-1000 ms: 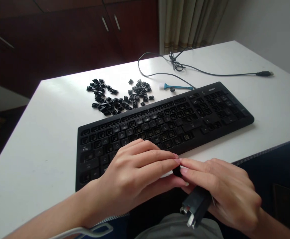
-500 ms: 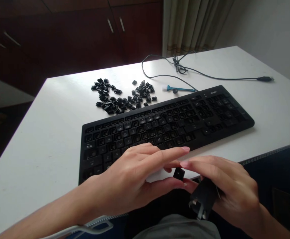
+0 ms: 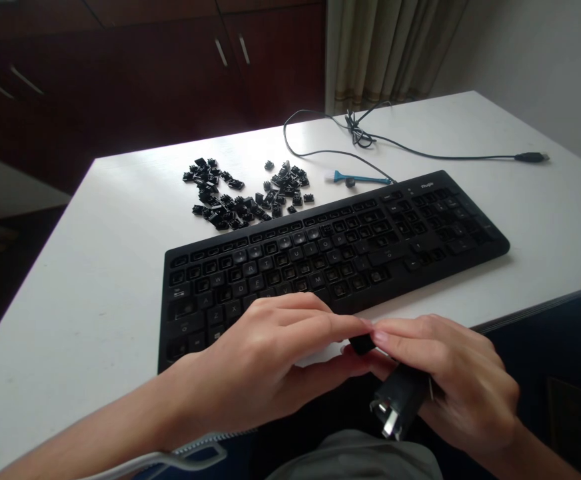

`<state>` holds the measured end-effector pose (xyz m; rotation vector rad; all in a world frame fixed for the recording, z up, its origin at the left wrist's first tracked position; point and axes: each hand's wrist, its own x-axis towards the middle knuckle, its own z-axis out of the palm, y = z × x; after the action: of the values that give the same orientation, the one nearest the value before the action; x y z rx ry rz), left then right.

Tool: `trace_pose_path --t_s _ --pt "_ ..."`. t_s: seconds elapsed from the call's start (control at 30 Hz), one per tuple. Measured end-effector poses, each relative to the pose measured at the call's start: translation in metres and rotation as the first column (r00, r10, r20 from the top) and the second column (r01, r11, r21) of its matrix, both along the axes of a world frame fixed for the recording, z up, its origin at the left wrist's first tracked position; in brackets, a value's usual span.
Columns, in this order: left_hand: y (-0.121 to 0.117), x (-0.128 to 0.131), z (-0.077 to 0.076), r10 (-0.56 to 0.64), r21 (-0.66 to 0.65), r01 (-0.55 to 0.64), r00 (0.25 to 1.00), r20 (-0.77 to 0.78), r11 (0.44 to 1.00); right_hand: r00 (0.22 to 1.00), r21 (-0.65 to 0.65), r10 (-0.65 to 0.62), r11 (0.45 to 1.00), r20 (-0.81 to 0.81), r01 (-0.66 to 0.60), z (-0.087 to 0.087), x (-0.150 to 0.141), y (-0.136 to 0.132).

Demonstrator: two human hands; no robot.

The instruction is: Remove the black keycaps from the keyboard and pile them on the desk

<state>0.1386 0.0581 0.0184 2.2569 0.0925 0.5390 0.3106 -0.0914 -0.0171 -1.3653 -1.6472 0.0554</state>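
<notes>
Just in front of the keyboard, my left hand [image 3: 280,360] pinches a small black keycap [image 3: 362,344] between thumb and fingers. The fingertips of my right hand [image 3: 460,380] meet it from the other side, covering part of the cap. Tucked in the right palm is a black tool [image 3: 404,392] with metal prongs, pointing down toward my lap. Beyond the hands lies the black keyboard [image 3: 335,243]; some keys have their caps and many positions show bare sockets. My left hand and wrist hide its lower left part.
Loose black keycaps [image 3: 230,207] lie heaped behind the keyboard. A blue brush [image 3: 365,178] with white bristles rests right of them, a single round-looking black piece [image 3: 350,182] beside it. The keyboard's cable [image 3: 360,137] crosses the back of the white table [image 3: 95,267].
The left index finger has come down onto the keycap, and the right fingertips have closed against it. The pronged tool has tilted slightly within the right hand. The keyboard stays put.
</notes>
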Motion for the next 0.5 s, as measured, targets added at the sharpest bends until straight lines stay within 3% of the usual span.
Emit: trace_pose_path --t_s 0.27,0.5 --pt "0.004 0.001 0.0 -0.079 0.028 0.079 0.997 0.019 0.997 0.999 -0.016 0.017 1.0 0.051 -0.016 0.004 0.003 0.0" --pt "0.004 0.0 0.001 -0.059 0.048 0.06 0.998 -0.019 0.997 0.996 -0.098 0.062 0.994 0.066 -0.055 0.01 0.015 -0.001"
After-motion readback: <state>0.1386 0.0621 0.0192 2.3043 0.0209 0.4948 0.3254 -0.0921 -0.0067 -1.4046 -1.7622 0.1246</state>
